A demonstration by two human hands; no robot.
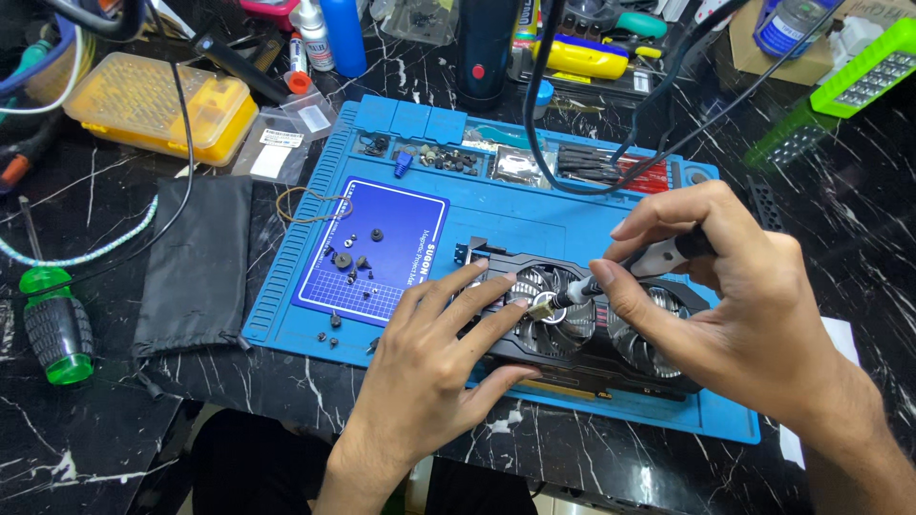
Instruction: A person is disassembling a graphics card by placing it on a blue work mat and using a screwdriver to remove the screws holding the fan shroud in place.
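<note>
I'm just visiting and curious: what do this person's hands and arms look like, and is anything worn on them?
Both are bare. The left hand and right hand wear no gloves, rings, watch or bands that show. The forearms are uncovered to the picture's edge, with no sleeve in view. Fingernails are short and unpainted.

Two bare hands, left hand [425, 367] and right hand [735, 305], no gloves, rings or watch, forearms bare with no sleeves in view, short trimmed fingernails

Bright, even overhead light, sharp focus, soft shadows, faint glare on the black marble table [611, 458].
</note>
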